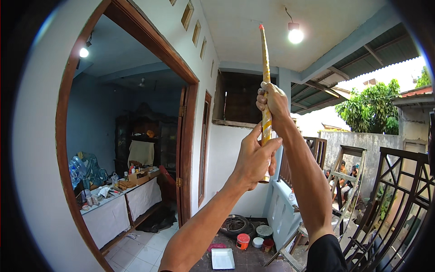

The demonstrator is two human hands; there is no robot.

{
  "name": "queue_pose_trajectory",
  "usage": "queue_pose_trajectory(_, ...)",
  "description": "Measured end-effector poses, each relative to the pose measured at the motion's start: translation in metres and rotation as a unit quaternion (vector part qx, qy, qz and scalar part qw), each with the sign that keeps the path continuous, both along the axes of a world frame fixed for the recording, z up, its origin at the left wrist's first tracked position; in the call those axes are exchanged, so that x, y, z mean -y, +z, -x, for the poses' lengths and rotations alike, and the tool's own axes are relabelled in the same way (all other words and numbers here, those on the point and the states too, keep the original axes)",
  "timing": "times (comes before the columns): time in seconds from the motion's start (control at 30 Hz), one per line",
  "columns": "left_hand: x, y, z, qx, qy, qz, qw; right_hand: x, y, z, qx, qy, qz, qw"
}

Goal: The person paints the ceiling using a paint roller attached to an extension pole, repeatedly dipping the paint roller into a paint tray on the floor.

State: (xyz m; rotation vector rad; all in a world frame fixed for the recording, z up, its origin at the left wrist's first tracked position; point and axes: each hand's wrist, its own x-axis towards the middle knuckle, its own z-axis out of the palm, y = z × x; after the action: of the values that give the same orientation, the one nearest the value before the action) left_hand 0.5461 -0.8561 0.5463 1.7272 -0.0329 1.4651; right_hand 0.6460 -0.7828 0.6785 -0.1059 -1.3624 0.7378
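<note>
Left fingers (272, 166) and right fingers (261, 99) partly hide the striped pole (266, 61).

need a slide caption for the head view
Left hand below right hand, a person holds a long yellow-streaked, red-tipped pole up toward a pale ceiling.

Through a brown doorway (62, 118), a table (106, 222) draped in white cloth stands in a room with a blue wall (97, 113). Jars (94, 199) cluster by the table's left edge; a cardboard box (141, 178) sits near its right edge. Behind is a dark cabinet (121, 140), with a cream cloth (141, 152) before it. Outdoors, a stepladder (340, 174) stands beside a dark gate (401, 154); people (351, 177) show beyond the ladder, and a leafy tree (369, 102) rises over a grey wall (362, 139).
</note>
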Motion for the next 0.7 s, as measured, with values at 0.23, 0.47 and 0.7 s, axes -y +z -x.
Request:
queue_pose_trajectory(0.23,0.036,-0.017,0.017,0.003,0.008,-0.006,1.0,0.037,-0.016,0.02,-0.01,0.059,-0.009,0.998)
queue_pose_trajectory(0.47,-0.022,0.023,0.013,-0.01,0.012,-0.005,1.0,-0.024,0.025,0.013,-0.027,0.063,0.029,0.997)
queue_pose_trajectory(0.7,-0.03,-0.015,0.023,-0.002,0.022,-0.002,1.0,-0.033,-0.016,0.023,-0.02,0.047,-0.021,0.998)
